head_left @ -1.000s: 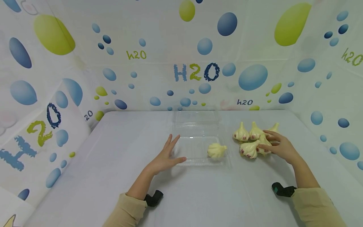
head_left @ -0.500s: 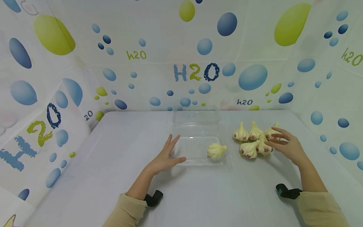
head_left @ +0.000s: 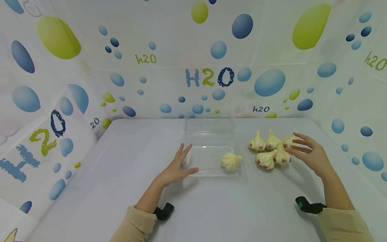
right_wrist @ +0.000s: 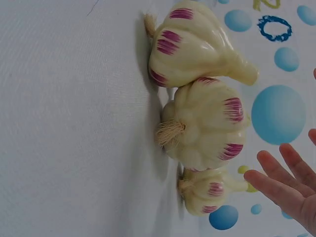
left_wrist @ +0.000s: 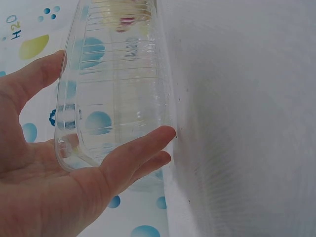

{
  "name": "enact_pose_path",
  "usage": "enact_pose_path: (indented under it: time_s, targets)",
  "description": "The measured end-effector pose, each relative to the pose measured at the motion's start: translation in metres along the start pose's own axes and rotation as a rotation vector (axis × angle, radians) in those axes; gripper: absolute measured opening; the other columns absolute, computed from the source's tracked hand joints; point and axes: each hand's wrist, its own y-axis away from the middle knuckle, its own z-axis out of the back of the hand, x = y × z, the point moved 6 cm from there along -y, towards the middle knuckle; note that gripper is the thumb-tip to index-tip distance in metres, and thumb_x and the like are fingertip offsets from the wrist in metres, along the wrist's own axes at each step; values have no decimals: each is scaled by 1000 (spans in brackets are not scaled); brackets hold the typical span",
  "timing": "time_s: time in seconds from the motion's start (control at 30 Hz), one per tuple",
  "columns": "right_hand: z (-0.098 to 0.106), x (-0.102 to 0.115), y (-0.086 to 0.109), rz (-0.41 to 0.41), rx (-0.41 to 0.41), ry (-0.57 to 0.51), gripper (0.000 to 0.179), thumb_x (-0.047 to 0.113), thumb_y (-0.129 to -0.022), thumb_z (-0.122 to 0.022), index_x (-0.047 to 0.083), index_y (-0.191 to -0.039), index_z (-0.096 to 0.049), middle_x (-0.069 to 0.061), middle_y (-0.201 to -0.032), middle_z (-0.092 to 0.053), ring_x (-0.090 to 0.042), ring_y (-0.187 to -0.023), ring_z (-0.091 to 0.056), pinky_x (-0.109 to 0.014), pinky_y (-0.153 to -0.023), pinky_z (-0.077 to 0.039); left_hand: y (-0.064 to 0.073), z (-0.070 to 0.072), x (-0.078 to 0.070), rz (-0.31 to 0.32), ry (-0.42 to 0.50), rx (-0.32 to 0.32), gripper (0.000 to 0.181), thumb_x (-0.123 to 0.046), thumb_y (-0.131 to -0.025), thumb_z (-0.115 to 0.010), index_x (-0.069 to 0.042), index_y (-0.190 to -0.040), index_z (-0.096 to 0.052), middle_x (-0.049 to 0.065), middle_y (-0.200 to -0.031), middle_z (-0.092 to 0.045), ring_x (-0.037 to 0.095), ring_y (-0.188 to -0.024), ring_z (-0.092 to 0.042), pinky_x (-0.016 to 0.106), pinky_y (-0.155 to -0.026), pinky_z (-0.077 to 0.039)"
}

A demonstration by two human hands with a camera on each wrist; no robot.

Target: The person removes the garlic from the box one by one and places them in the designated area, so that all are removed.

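A clear plastic hinged box (head_left: pixel 205 158) lies with its lid (head_left: pixel 209 125) folded back. One garlic bulb (head_left: pixel 231 161) sits at the right end of the box. My left hand (head_left: pixel 174 170) is spread at the box's left end; in the left wrist view its fingers (left_wrist: pixel 143 148) are straight alongside the clear wall. To the right stand several cream garlic bulbs with purple streaks. My right hand (head_left: pixel 312 157) hovers beside the rearmost right bulb (head_left: pixel 289 141), its fingertips overlapping that bulb in the head view. Nothing is between its relaxed fingers in the right wrist view.
Front bulbs (head_left: pixel 265 159) of the cluster rest against one another, with an upright bulb (head_left: pixel 257 142) at its back left. A white cloth (head_left: pixel 223 211) covers the table. Behind rises a sheet (head_left: pixel 169 30) printed with blue and green drops.
My right hand has left the front right bulb and moved right and slightly back, to beside the rear right bulb. The left hand and the box have stayed put.
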Motion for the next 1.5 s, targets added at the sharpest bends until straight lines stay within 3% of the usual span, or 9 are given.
enact_pose_path:
  time_s: [0.27, 0.33, 0.5, 0.6, 0.73, 0.83, 1.07, 1.33, 1.5]
  targets:
    - [1, -6, -3, 14, -4, 0, 68, 26, -86, -65, 23, -144, -31, -19, -129, -44, -32, -110, -53, -27, -74, -51, 1, 0, 0, 1, 14, 7, 87, -28, -82, -69, -27, -148, -13, 7, -152, 12, 37, -135, -15, 56, -101, -25]
    - [0, -5, -3, 16, -23, -1, 67, 26, -85, -67, 26, -142, -34, -13, -127, -47, -20, -107, -57, -23, -72, -51, 1, 0, 0, -1, 15, 8, 87, -29, -82, -69, -28, -148, -13, 7, -152, 12, 37, -135, -14, 56, -101, -25]
    - [-5, 6, -1, 38, -36, 9, 66, 27, -84, -68, 24, -142, -35, -15, -128, -47, -24, -109, -55, -23, -73, -51, 0, 0, 0, -3, 11, 8, 87, -29, -82, -69, -29, -148, -12, 7, -152, 12, 36, -136, -11, 57, -101, -23]
    - [-9, -26, -17, 71, -57, 28, 68, 31, -82, -69, 31, -141, -36, -9, -128, -48, -19, -108, -56, -24, -72, -51, 1, 0, 0, -3, 7, 6, 87, -29, -82, -69, -29, -148, -12, 7, -152, 12, 36, -137, -9, 57, -101, -23]
    - [-16, -3, -10, 87, -40, 49, 69, 32, -82, -69, 27, -142, -35, -11, -128, -48, -13, -105, -56, -14, -68, -47, 0, 0, -1, -2, 4, 4, 87, -29, -81, -69, -28, -148, -13, 7, -152, 12, 35, -137, -8, 56, -102, -23]
    - [-22, 49, 10, 73, 5, 27, 67, 27, -85, -66, 17, -142, -33, -20, -129, -44, -22, -108, -53, -10, -68, -45, 0, 0, 0, 2, 0, 2, 87, -29, -81, -69, -29, -148, -13, 7, -152, 11, 34, -137, -7, 56, -102, -22]
    - [-34, 60, 8, 70, 40, -11, 66, 28, -85, -66, 16, -142, -33, -20, -130, -44, -37, -114, -48, -15, -68, -47, 0, 0, 0, 3, -10, 3, 87, -29, -82, -69, -28, -148, -12, 7, -152, 12, 34, -137, -7, 58, -101, -21]
    - [-46, 70, 6, 102, 57, -57, 64, 27, -84, -67, 16, -140, -38, -19, -128, -45, -12, -106, -54, -15, -70, -48, 2, 0, -2, 10, -3, 10, 87, -29, -82, -69, -28, -148, -12, 6, -152, 13, 34, -137, -5, 58, -102, -20]
    - [-54, 75, 5, 111, 65, -67, 63, 27, -83, -69, 15, -138, -40, -18, -127, -47, -22, -107, -55, -15, -71, -48, 2, 0, -3, 9, -2, 12, 87, -29, -82, -69, -28, -148, -12, 6, -152, 13, 33, -137, -4, 58, -102, -19]
